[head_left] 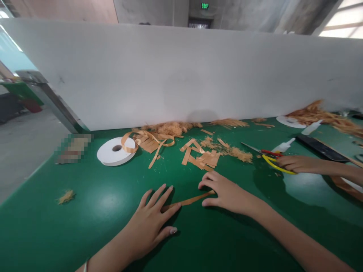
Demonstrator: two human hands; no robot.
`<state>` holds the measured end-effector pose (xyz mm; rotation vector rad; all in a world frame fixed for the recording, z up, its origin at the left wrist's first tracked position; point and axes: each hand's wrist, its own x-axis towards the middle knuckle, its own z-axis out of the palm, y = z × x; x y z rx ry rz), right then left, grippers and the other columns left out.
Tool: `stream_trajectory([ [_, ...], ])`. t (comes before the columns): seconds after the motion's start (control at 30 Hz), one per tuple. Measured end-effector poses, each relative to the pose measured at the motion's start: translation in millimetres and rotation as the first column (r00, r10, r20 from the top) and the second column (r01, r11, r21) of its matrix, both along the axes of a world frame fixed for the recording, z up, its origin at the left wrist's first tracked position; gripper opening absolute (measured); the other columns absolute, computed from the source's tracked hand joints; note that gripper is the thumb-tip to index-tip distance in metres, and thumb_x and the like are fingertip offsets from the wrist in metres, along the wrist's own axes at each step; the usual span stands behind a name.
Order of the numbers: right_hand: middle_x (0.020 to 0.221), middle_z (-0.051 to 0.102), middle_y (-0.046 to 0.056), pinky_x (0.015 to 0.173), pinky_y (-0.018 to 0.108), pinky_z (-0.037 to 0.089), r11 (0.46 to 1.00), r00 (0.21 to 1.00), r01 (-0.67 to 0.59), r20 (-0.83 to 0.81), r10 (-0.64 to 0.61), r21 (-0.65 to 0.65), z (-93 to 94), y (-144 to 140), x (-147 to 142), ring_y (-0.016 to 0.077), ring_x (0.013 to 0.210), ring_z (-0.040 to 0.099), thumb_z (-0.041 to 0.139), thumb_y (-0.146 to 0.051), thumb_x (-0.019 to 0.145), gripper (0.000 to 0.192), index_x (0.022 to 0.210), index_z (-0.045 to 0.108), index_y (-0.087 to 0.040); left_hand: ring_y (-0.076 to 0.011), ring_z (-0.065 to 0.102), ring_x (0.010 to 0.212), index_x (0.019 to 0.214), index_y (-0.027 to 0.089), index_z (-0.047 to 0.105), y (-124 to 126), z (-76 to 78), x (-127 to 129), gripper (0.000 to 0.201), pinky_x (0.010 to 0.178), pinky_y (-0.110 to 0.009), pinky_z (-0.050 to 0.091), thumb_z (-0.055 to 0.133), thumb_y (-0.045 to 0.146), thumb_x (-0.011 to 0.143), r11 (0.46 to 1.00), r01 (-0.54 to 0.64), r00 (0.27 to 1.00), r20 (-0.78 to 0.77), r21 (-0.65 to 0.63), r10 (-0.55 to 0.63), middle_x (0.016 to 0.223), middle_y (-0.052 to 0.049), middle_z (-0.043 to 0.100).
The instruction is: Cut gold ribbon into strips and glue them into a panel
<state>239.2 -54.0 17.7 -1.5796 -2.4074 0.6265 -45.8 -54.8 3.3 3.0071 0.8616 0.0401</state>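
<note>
Ribbon strip (189, 200) pinned flat between two hands on the green surface (85, 211), low in the middle of the frame.

Left hand (153, 221) lies flat with fingers spread, its fingertips pressing the strip's left end; right hand (225, 192) is open too, fingertips resting on the right end, so neither hand is closed around anything. Farther up, cut ribbon pieces (202, 156) lie in a loose pile at centre, with a white tape roll (115, 151) to the left. At the right edge another person's hand (295, 164) rests on yellow-handled scissors (272, 158), beside a white glue bottle (285, 145). Frayed fibres (172, 128) lie along the white partition (181, 75) behind.
</note>
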Motion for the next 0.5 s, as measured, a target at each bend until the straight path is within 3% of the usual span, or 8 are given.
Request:
stream_trajectory([
  [0.17, 0.083, 0.057, 0.005, 0.068, 0.031, 0.040, 0.994, 0.996, -0.073, 0.050, 0.077, -0.082, -2.0, 15.3, -3.2, 0.0193, 0.082, 0.052, 0.056, -0.031, 0.085, 0.019, 0.070, 0.059, -0.019, -0.0343, 0.019, 0.137, 0.141, 0.036, 0.027, 2.8, -1.7, -2.7, 0.050, 0.099, -0.059, 0.030, 0.031, 0.049, 0.093, 1.000, -0.013, 1.000, -0.013, 0.015, 0.014, 0.151, -0.010, 0.021],
  [0.27, 0.082, 0.058, 0.005, 0.065, 0.029, 0.038, 0.990, 1.000, -0.001, 0.029, 0.005, -0.144, -2.6, 16.8, 10.0, 0.0188, 0.079, 0.053, 0.057, -0.032, 0.083, 0.019, 0.070, 0.060, -0.019, -0.0351, 0.019, 0.137, 0.140, 0.036, 0.028, 4.2, -2.4, -5.7, 0.049, 0.098, -0.060, 0.030, 0.032, 0.049, 0.093, 0.999, -0.025, 1.000, -0.005, 0.030, 0.025, 0.151, -0.010, 0.021],
  [0.37, 0.081, 0.060, 0.004, 0.063, 0.029, 0.038, 0.980, 0.996, 0.073, -0.044, -0.083, -0.187, 0.7, 23.1, 28.1, 0.0177, 0.073, 0.054, 0.052, -0.045, 0.084, 0.028, 0.073, 0.060, -0.020, -0.0355, 0.019, 0.137, 0.139, 0.037, 0.031, 4.1, -3.7, -8.9, 0.048, 0.098, -0.060, 0.029, 0.034, 0.048, 0.093, 0.998, -0.041, 0.999, 0.017, 0.038, 0.040, 0.151, -0.009, 0.021],
  [0.5, 0.085, 0.060, 0.005, 0.065, 0.030, 0.039, 0.979, 0.980, 0.166, -0.088, -0.176, -0.115, 12.0, 51.8, 41.1, 0.0180, 0.073, 0.055, 0.044, -0.048, 0.086, 0.033, 0.078, 0.060, -0.021, -0.0357, 0.021, 0.136, 0.138, 0.037, 0.035, 2.4, -4.6, -9.8, 0.047, 0.099, -0.061, 0.028, 0.035, 0.048, 0.092, 0.998, -0.047, 0.998, 0.034, 0.049, 0.045, 0.151, -0.009, 0.021],
])
